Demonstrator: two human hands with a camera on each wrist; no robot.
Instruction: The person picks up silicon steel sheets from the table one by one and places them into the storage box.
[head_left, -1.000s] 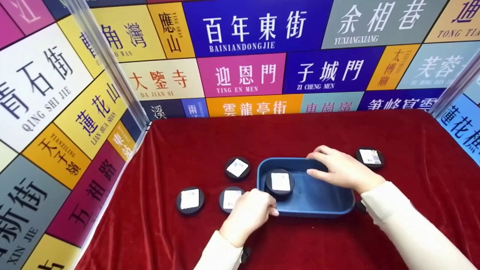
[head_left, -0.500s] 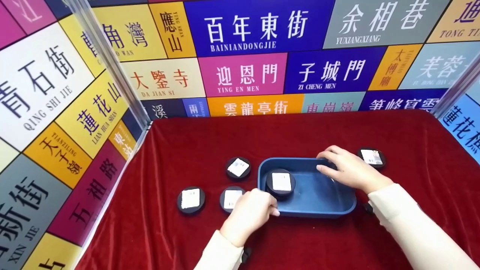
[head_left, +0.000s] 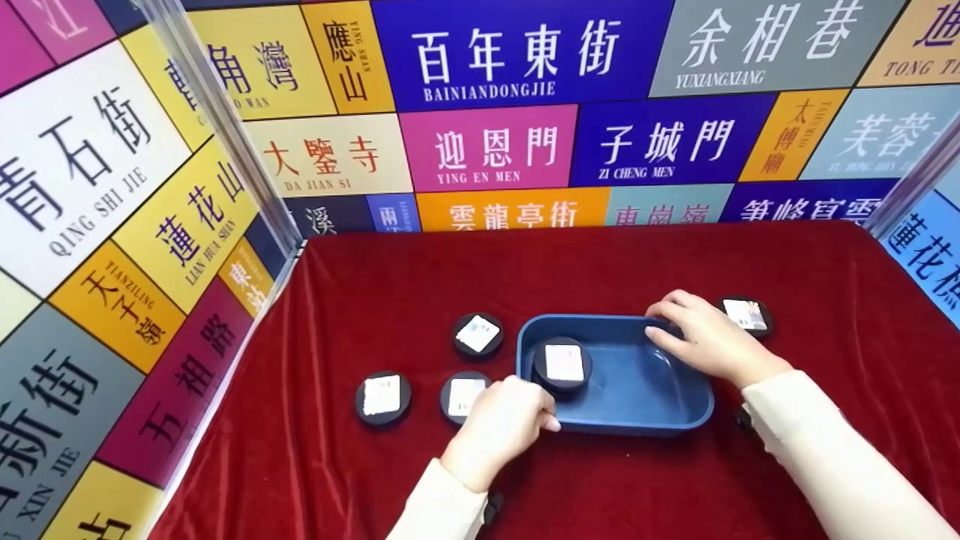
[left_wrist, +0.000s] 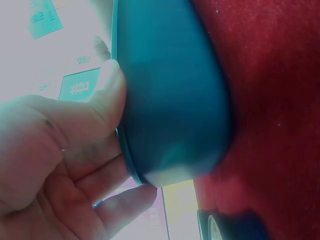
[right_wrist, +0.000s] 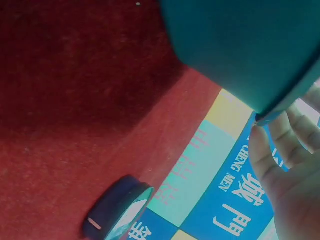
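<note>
Pinching the blue box [head_left: 630, 375] at its near left corner, my left hand [head_left: 504, 420] has the thumb [left_wrist: 111, 85] laid over the rim, with the other fingers bent in beside it. Over on the far side, my right hand [head_left: 709, 341] hooks round the rim towards the right end; from the right wrist I see fingertips touching that edge, and from above the thumb hangs over the inside, though I can't tell whether it presses on the wall. So both hands are on the box, well apart, nearly at opposite corners, and the box stands upright, open side up, over the red cloth [head_left: 600, 484] of the tabletop. Inside, at the left end, there's a black disc [head_left: 564, 364], white label upwards; whether another lies beneath it, I can't make out. Outside, left of the box, three more: a far disc [head_left: 478, 335], a leftmost disc [head_left: 382, 399], and a near disc [head_left: 461, 397] partly covered by my left hand. A right-hand disc [head_left: 750, 316] lies just behind my right wrist. Cream sleeves [head_left: 840, 442] on both arms, and all along the back, bright sign panels [head_left: 517, 56], one reading BAINIANDONGJIE.
</note>
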